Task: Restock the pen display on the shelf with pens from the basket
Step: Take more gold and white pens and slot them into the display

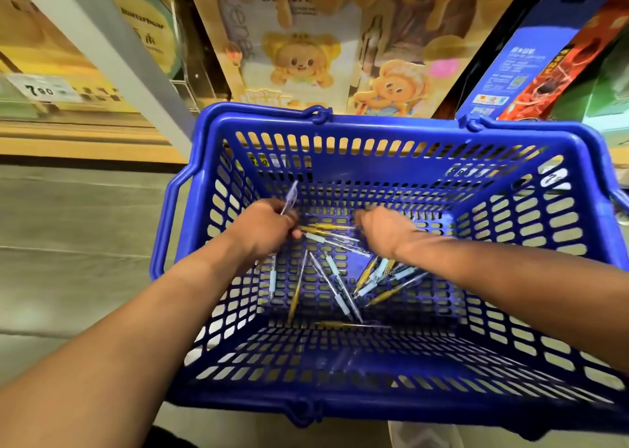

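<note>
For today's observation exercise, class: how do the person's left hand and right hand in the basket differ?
The left hand grips a clear pen whose end sticks up past the knuckles; the right hand shows no pen sticking out. The left hand is nearer the left wall of the basket; the right hand is nearer the middle. The right hand's fingers are hidden, so its grip is unclear. Both reach down among the loose pens.

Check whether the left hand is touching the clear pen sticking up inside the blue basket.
Touching. The head view shows the left hand curled round the clear pen, its end poking out above the fist.
</note>
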`<act>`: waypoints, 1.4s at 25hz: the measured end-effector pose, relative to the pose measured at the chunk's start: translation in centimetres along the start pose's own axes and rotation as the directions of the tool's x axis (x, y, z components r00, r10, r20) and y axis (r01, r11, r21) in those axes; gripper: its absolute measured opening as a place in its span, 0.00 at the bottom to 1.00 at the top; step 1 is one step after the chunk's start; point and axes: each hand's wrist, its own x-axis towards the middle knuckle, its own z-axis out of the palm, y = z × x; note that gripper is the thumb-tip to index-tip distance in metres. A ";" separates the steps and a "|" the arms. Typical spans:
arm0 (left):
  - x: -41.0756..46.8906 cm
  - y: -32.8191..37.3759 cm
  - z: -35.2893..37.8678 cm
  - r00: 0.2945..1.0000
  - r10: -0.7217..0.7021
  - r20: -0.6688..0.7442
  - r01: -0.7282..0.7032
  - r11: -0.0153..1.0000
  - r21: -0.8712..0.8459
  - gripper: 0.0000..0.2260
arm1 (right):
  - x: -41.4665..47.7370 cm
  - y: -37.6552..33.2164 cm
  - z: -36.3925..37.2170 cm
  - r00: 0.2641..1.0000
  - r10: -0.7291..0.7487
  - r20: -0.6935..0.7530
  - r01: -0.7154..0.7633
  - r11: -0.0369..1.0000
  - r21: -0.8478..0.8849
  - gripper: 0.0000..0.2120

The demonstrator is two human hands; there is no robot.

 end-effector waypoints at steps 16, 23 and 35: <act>-1.0 0.7 0.3 0.992 0.006 0.130 0.023 0.976 -0.217 0.08 | 1.3 -2.4 -4.4 0.970 -0.227 0.085 -0.016 0.293 0.956 0.08; -0.8 0.8 -0.3 0.989 -0.112 0.101 0.145 0.895 -0.421 0.11 | 2.2 -0.9 1.8 0.997 -0.072 0.029 0.069 0.992 0.107 0.10; -0.3 0.6 0.6 0.999 -0.043 0.020 0.047 0.961 -0.273 0.09 | -0.6 -1.3 -5.2 0.974 -0.145 -0.176 0.228 0.635 0.738 0.11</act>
